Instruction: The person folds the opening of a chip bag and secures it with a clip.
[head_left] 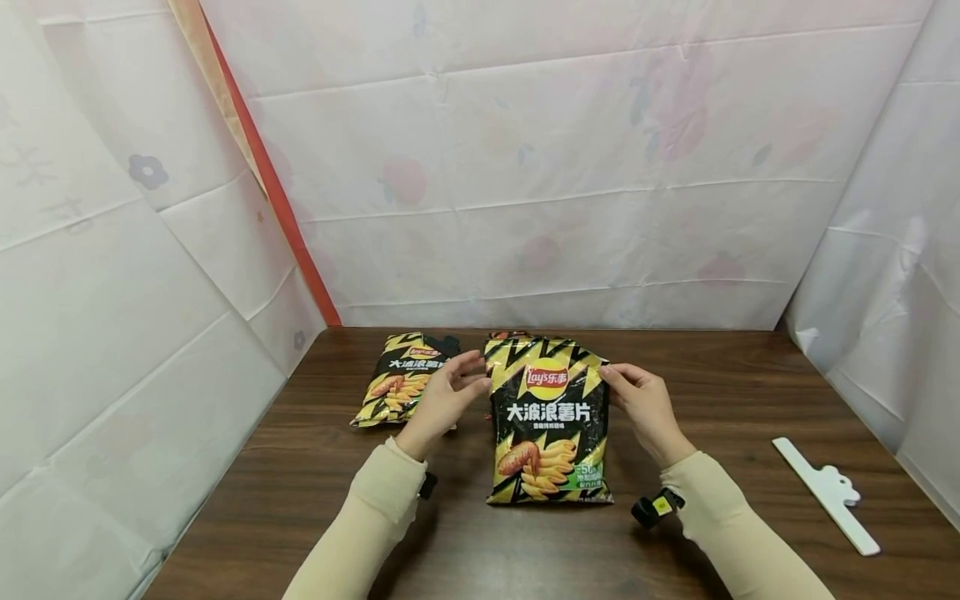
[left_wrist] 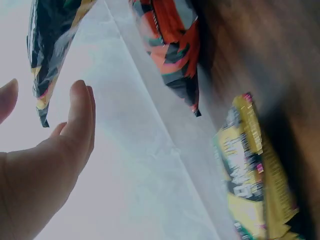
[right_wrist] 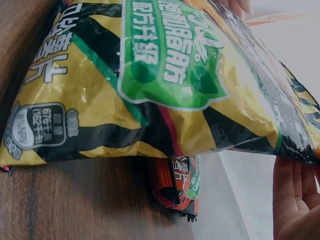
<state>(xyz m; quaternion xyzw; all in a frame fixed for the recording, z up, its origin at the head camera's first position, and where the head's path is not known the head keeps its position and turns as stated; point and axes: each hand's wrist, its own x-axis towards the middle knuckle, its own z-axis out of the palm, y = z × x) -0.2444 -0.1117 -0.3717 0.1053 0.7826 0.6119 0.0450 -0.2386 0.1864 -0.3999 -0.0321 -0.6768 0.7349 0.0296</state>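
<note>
- White sheeting with faint flower prints walls in your dark wooden table on the left, far and right sides.
- At the far left of the table lies a small bag, black and yellow with zigzags; its label is too small to read in full, though the same four large characters show on it.
- Your left hand hovers between that small bag and the big bag; the fingers are loosely spread and curved, just beside the big bag's left edge, and the left wrist view shows them gripping nothing.
- The big bag lies flat in the middle of the table, top end far from you. It reads "Lay's" with 乐事 on the red-and-yellow logo, then 大波浪薯片 in white, with a green patch low down on its right side.
- A red bag peeks out from behind the big bag in the right wrist view; its print is unreadable.
- Your right hand pinches the big bag's upper right edge with thumb and fingertips.
- You seem to be taking hold of the big bag at its top corners; the next move calls for your left fingers to close on the left edge.
- A white clip lies well apart at the near right.
</note>
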